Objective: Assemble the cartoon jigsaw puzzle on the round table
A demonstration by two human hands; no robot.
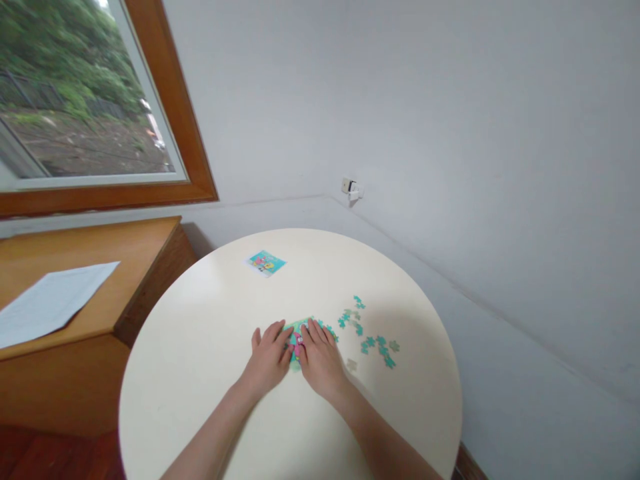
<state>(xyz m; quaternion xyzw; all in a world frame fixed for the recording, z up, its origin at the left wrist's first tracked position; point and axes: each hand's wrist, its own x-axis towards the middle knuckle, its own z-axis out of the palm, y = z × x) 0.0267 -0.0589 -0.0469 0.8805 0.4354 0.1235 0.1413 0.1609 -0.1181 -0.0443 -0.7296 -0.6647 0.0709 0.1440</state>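
Note:
Both of my hands lie flat, side by side, on a partly joined jigsaw puzzle (299,333) with teal and pink colours, on a round cream table (210,347). My left hand (269,358) covers the puzzle's left part, fingers stretched out. My right hand (320,357) presses on its right part, fingers also stretched. Most of the joined puzzle is hidden under the hands. Several loose teal pieces (370,330) lie scattered just right of my right hand.
A small colourful picture card (266,263) lies near the table's far edge. A wooden desk (90,267) with a white sheet of paper (50,300) stands on the left under a window. A wall socket (350,187) sits in the corner.

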